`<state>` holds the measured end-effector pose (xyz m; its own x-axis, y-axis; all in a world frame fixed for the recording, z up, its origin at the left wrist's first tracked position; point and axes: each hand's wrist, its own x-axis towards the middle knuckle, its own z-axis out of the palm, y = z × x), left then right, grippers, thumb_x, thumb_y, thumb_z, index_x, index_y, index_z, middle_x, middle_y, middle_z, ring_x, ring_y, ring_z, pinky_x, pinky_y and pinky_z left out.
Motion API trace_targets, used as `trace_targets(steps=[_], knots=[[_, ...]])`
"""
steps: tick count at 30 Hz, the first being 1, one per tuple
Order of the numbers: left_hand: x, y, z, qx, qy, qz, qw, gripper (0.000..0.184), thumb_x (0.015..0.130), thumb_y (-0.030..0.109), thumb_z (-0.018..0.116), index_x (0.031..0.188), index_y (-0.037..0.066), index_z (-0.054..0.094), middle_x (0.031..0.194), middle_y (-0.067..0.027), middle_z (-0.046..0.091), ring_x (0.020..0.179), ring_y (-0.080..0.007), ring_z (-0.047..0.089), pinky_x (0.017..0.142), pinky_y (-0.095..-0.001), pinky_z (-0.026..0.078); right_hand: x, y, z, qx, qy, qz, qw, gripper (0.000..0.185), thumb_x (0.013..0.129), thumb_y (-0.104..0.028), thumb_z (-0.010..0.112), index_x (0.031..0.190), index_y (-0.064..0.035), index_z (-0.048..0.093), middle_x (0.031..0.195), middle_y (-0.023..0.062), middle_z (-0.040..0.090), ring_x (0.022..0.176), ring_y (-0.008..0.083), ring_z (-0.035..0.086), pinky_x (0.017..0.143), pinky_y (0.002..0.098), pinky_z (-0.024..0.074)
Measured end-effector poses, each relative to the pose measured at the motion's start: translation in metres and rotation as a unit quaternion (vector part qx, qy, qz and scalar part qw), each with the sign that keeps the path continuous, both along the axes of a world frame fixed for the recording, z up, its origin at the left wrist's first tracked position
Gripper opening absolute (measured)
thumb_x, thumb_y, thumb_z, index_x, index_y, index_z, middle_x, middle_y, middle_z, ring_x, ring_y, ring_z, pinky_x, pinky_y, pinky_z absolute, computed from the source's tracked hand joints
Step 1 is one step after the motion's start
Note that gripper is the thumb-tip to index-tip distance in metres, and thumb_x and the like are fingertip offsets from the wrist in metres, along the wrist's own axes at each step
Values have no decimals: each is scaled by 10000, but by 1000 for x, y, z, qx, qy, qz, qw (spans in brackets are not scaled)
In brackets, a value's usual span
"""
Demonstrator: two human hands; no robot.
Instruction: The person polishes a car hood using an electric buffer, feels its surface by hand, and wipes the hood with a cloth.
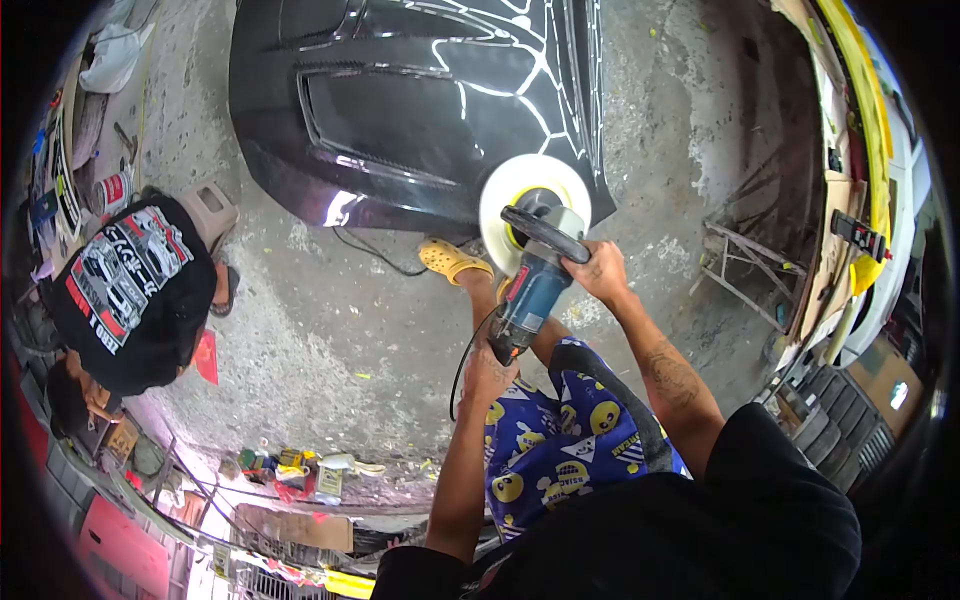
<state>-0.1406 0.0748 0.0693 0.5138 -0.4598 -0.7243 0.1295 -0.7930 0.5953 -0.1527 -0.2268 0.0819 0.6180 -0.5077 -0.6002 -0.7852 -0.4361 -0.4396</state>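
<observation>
1. Around you, the glossy dark panel (390, 120) filled the area ahead, its vents edged by raised rims and its surface streaked with bright reflections. The concrete floor (400, 335) showed beneath and around it.
2. Off to your left, another person (130, 290) in a black printed shirt was bent over beside a beige stool (208, 210); a red piece (206, 357) lay nearby. Behind that, toward the lower left, bottles and containers (290, 465) were clustered on the floor.
3. To your right, a metal frame (755, 262) stood well apart from your arms, with a long yellow part (882, 130) farther out.
4. Close to your work, a black cord (456, 375) curved down beside your left hand (487, 375), and a yellow clog (452, 261) sat just by the panel's near edge. A dark cable (375, 255) snaked across the floor from that edge.
5. The polisher (540, 290) was between your two hands. Your left fingers were curled around its rear end, partly hidden; your right hand (598, 272) had its fingers closed on the right end of the black loop handle (545, 235).
6. The white pad (494, 200) lay beyond both hands' fingers, overlapping the panel's near right corner; how firmly it pressed, you couldn't tell.
</observation>
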Motion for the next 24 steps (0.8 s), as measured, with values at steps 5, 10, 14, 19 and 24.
trace_targets(steps=[5, 10, 14, 19, 24], knots=[[11, 55, 8, 52, 5, 78, 996, 388, 729, 286, 770, 864, -62, 665, 815, -280, 694, 778, -409, 719, 686, -450, 558, 62, 65, -14, -7, -39, 100, 994, 359, 728, -395, 800, 871, -68, 761, 747, 174, 712, 750, 353, 717, 710, 440, 579], [41, 118, -12, 52, -67, 122, 989, 406, 739, 295, 785, 860, -72, 663, 761, -222, 697, 673, -333, 700, 650, -407, 547, 143, 125, -12, 52, -83, 173, 980, 344, 772, -408, 760, 850, -73, 768, 783, 167, 726, 788, 338, 725, 750, 418, 572], [52, 133, -19, -77, -17, 149, 986, 265, 781, 134, 731, 974, -34, 662, 806, -145, 702, 704, -186, 647, 689, -367, 523, 144, 141, -20, 4, -132, 155, 979, 350, 734, -389, 776, 869, -67, 761, 759, 178, 711, 746, 345, 716, 720, 429, 570], [28, 93, -15, 33, 29, 18, 999, 386, 769, 256, 763, 1022, -14, 655, 930, -251, 719, 916, -392, 719, 796, -450, 559, 69, 97, -2, -50, -38, 72, 995, 380, 710, -331, 803, 900, -6, 748, 766, 214, 702, 672, 344, 691, 657, 431, 557], [6, 29, -22, 13, 59, -62, 996, 459, 764, 311, 750, 1058, -31, 662, 995, -302, 696, 979, -453, 673, 849, -508, 538, -46, 48, -26, -58, -47, -135, 988, 314, 736, -243, 778, 916, 13, 761, 736, 147, 730, 656, 218, 706, 680, 374, 558]])
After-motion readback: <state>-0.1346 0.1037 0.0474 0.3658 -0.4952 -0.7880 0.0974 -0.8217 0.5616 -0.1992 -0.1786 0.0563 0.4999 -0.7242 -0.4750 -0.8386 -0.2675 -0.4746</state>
